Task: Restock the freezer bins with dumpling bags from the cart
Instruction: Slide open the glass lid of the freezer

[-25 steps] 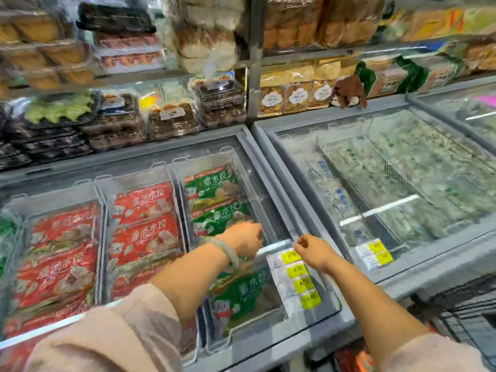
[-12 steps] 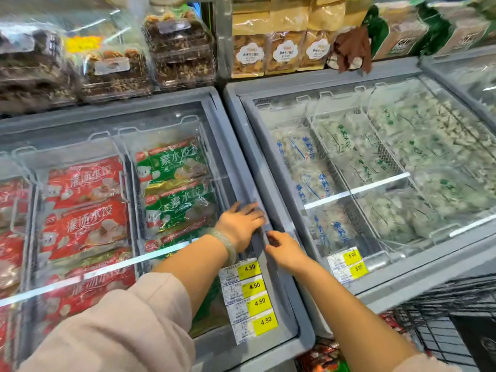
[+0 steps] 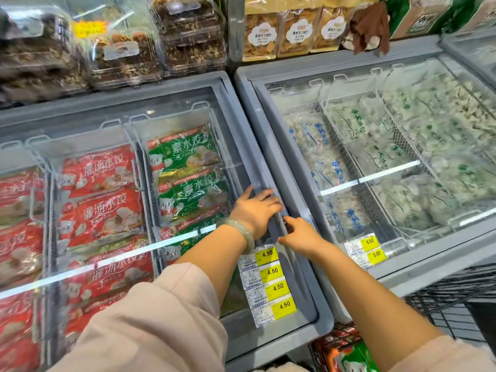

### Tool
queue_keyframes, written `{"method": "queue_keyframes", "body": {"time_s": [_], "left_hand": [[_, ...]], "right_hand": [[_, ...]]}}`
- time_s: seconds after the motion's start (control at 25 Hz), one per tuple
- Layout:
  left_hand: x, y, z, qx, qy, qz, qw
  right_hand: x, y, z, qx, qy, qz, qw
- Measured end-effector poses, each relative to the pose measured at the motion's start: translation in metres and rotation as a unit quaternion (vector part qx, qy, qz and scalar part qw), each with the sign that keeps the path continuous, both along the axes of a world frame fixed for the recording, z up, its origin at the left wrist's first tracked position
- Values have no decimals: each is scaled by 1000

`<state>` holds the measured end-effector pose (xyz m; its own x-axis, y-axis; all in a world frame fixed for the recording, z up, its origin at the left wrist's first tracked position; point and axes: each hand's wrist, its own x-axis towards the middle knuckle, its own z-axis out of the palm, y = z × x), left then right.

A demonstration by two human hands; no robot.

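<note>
My left hand (image 3: 253, 212) rests across the grey handle strip (image 3: 275, 232) at the right edge of the left freezer's glass lid (image 3: 236, 146), fingers laid fairly straight over it. My right hand (image 3: 300, 233) is just beside it, fingers curled onto the same strip. Under the glass lie green dumpling bags (image 3: 185, 157) in the right bin and red dumpling bags (image 3: 99, 173) in the bins to the left. More red and green bags (image 3: 346, 353) show in the black wire cart (image 3: 442, 304) at the bottom right. Neither hand holds a bag.
The right freezer (image 3: 257, 108) is lidded too, with frosted bags printed in blue (image 3: 316, 146) and green (image 3: 375, 146) in wire baskets. Yellow price labels (image 3: 276, 288) stick to the left lid. Shelves of packed snacks (image 3: 188, 36) stand behind both freezers.
Both hands moved from the lid near the price labels up to the grey strip at its right edge. My view shifted right and closer to the two freezers.
</note>
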<state>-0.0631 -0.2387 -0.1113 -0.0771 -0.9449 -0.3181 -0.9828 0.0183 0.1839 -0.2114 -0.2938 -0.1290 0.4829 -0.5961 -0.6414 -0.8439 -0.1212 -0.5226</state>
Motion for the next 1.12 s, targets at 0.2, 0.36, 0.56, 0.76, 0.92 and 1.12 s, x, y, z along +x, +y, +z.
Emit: {"method": "queue_keyframes", "body": {"time_s": [0.2, 0.36, 0.56, 0.76, 0.92, 1.12], "left_hand": [[-1, 0, -3, -22, -15, -3, 1000], [9, 11, -6, -41, -1, -18, 999], [59, 76, -6, 12, 19, 22, 1000], [109, 174, -19, -65, 28, 112, 991], [149, 252, -19, -54, 14, 187, 981], [198, 348, -17, -17, -15, 264, 964]], "right_hand": [[2, 6, 6, 2, -12, -18, 1000], [8, 20, 14, -14, -24, -23, 999], [54, 72, 5, 53, -53, 10, 997], [129, 139, 8, 134, -18, 86, 987], [179, 199, 13, 166, -24, 168, 971], [242, 267, 5, 176, 7, 194, 965]]}}
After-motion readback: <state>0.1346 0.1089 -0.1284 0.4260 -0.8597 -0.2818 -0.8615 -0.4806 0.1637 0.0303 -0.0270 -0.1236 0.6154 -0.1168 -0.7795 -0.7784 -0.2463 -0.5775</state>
